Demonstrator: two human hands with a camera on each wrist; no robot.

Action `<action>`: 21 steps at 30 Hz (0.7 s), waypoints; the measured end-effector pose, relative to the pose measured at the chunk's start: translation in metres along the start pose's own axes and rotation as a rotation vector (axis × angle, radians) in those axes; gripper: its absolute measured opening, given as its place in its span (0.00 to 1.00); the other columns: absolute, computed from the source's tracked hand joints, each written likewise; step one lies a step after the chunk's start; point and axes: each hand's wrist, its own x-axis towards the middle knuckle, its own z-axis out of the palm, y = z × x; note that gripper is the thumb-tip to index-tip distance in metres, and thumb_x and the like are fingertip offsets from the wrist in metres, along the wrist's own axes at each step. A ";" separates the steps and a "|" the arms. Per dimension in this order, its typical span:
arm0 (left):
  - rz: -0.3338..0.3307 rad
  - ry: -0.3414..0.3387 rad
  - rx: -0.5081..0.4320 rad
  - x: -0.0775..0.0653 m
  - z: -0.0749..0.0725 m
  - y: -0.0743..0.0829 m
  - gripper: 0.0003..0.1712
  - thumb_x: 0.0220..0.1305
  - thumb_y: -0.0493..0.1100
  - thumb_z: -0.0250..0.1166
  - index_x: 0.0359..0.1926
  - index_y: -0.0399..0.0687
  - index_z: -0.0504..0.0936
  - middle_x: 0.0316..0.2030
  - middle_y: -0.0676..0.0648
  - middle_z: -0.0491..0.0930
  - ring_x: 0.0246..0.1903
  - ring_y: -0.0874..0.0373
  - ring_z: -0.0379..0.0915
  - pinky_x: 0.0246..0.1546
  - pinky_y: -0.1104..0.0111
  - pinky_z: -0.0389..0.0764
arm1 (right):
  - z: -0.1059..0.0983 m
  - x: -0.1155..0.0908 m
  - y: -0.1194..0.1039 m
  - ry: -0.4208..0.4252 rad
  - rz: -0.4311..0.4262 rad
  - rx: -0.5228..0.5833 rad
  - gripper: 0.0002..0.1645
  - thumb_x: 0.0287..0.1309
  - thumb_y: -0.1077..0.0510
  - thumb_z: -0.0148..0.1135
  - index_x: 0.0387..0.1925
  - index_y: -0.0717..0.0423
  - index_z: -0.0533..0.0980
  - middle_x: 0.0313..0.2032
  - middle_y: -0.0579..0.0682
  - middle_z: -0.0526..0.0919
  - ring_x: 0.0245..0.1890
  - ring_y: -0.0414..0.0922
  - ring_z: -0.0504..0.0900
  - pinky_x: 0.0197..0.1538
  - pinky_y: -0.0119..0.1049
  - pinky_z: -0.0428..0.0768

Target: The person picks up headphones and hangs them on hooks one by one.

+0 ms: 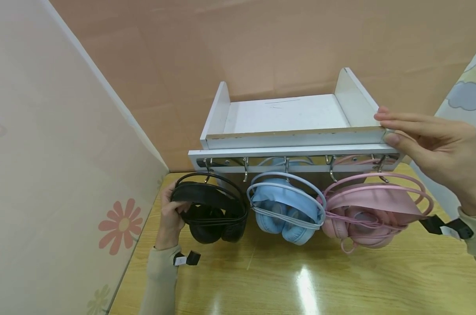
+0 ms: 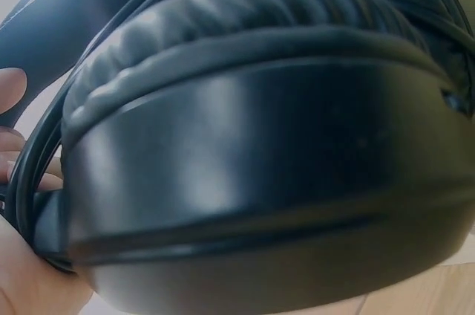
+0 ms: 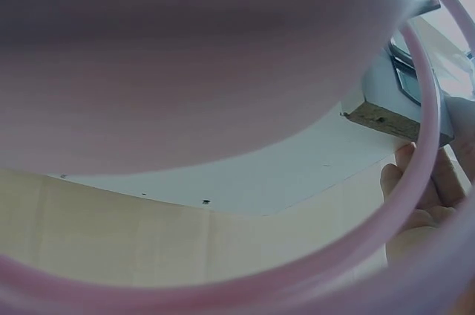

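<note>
A pair of black headphones (image 1: pixel 206 192) hangs at the left end of a white shelf (image 1: pixel 285 116), with its cable looped around the headband. My left hand (image 1: pixel 171 216) holds the left side of its headband, fingers and thumb around it. One black ear cup (image 2: pixel 245 151) fills most of the left wrist view and hides part of the hand. My right hand (image 1: pixel 450 144) grips the shelf's front right corner, thumb in front and fingers on the side panel. Light blue headphones (image 1: pixel 283 192) hang in the middle, and pink headphones (image 1: pixel 371 199) hang below the right hand.
Several metal hooks (image 1: pixel 245 168) line the rail under the shelf. A wooden table (image 1: pixel 261 280) lies below. A pale wall panel with a red flower (image 1: pixel 121 225) stands at left, another patterned panel (image 1: pixel 467 96) at right, and a brown wall (image 1: pixel 261 43) behind.
</note>
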 end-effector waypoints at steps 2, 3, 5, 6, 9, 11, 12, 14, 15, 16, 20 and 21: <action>-0.001 0.002 0.007 0.000 -0.001 0.000 0.28 0.58 0.20 0.41 0.30 0.50 0.83 0.12 0.51 0.57 0.10 0.58 0.46 0.12 0.62 0.47 | 0.000 0.000 0.000 0.000 0.001 -0.006 0.16 0.62 0.77 0.68 0.46 0.92 0.77 0.56 0.61 0.89 0.65 0.46 0.85 0.59 0.24 0.81; -0.001 0.002 0.007 0.000 -0.001 0.000 0.28 0.58 0.20 0.41 0.30 0.50 0.83 0.12 0.51 0.57 0.10 0.58 0.46 0.12 0.62 0.47 | 0.000 0.000 0.001 0.002 0.002 -0.003 0.16 0.62 0.78 0.68 0.46 0.92 0.77 0.56 0.61 0.89 0.65 0.46 0.85 0.59 0.24 0.81; 0.000 0.001 0.012 0.000 -0.001 0.000 0.29 0.58 0.20 0.41 0.30 0.50 0.83 0.13 0.51 0.56 0.10 0.58 0.46 0.12 0.62 0.47 | -0.002 -0.001 0.002 0.001 0.003 0.010 0.16 0.61 0.78 0.68 0.46 0.92 0.77 0.56 0.62 0.89 0.65 0.47 0.85 0.60 0.25 0.81; 0.001 -0.003 0.008 0.000 -0.001 -0.001 0.29 0.58 0.20 0.40 0.31 0.50 0.83 0.13 0.51 0.56 0.10 0.58 0.46 0.13 0.62 0.47 | -0.003 -0.001 0.003 0.001 0.001 0.022 0.16 0.61 0.79 0.68 0.46 0.92 0.77 0.56 0.63 0.89 0.65 0.47 0.85 0.61 0.25 0.81; -0.001 -0.011 0.005 0.000 0.000 0.000 0.29 0.58 0.20 0.40 0.32 0.50 0.84 0.13 0.50 0.55 0.10 0.58 0.45 0.13 0.63 0.48 | -0.006 -0.003 0.006 -0.006 0.001 0.041 0.16 0.61 0.79 0.67 0.46 0.93 0.76 0.56 0.65 0.88 0.66 0.49 0.84 0.63 0.26 0.80; -0.008 -0.013 0.005 0.000 0.001 0.000 0.28 0.59 0.20 0.41 0.31 0.50 0.83 0.12 0.50 0.55 0.10 0.58 0.45 0.13 0.63 0.48 | -0.007 -0.004 0.006 -0.011 0.000 0.038 0.16 0.61 0.79 0.67 0.46 0.93 0.76 0.57 0.65 0.88 0.67 0.49 0.84 0.64 0.27 0.80; -0.012 -0.013 0.011 0.000 0.001 0.000 0.28 0.59 0.20 0.41 0.31 0.51 0.82 0.12 0.50 0.55 0.10 0.58 0.45 0.14 0.63 0.49 | -0.007 -0.004 0.006 -0.011 0.002 0.030 0.16 0.62 0.79 0.67 0.46 0.93 0.76 0.57 0.64 0.88 0.67 0.49 0.84 0.65 0.27 0.79; -0.020 -0.014 0.031 -0.001 0.000 0.000 0.26 0.58 0.21 0.43 0.29 0.52 0.80 0.12 0.50 0.56 0.10 0.58 0.46 0.14 0.63 0.51 | -0.006 -0.004 0.005 -0.011 0.005 0.008 0.16 0.63 0.78 0.66 0.47 0.92 0.76 0.57 0.63 0.88 0.67 0.48 0.83 0.65 0.26 0.79; -0.023 -0.014 0.040 -0.001 0.000 0.001 0.25 0.58 0.21 0.43 0.28 0.52 0.80 0.12 0.50 0.56 0.11 0.58 0.47 0.14 0.63 0.52 | -0.005 -0.004 0.005 -0.010 0.006 0.005 0.16 0.63 0.78 0.66 0.46 0.92 0.76 0.57 0.62 0.88 0.67 0.47 0.84 0.65 0.26 0.79; -0.025 -0.016 0.050 -0.001 0.000 0.001 0.25 0.57 0.21 0.43 0.28 0.52 0.79 0.12 0.50 0.57 0.11 0.57 0.48 0.14 0.63 0.53 | -0.005 -0.003 0.004 -0.010 0.006 -0.003 0.16 0.63 0.78 0.66 0.47 0.92 0.76 0.57 0.62 0.88 0.67 0.47 0.84 0.64 0.26 0.79; -0.014 -0.049 0.099 -0.001 -0.003 0.001 0.24 0.57 0.20 0.45 0.28 0.53 0.78 0.13 0.48 0.57 0.12 0.55 0.51 0.16 0.62 0.56 | -0.003 -0.002 0.004 -0.011 0.003 0.001 0.16 0.63 0.78 0.66 0.47 0.92 0.76 0.57 0.61 0.89 0.67 0.47 0.84 0.64 0.26 0.79; -0.010 -0.057 0.112 -0.001 -0.003 0.001 0.24 0.57 0.20 0.46 0.29 0.53 0.78 0.14 0.48 0.58 0.13 0.55 0.51 0.16 0.62 0.57 | -0.003 -0.002 0.004 -0.012 0.004 0.000 0.16 0.64 0.77 0.66 0.47 0.92 0.76 0.57 0.61 0.89 0.67 0.47 0.84 0.64 0.26 0.79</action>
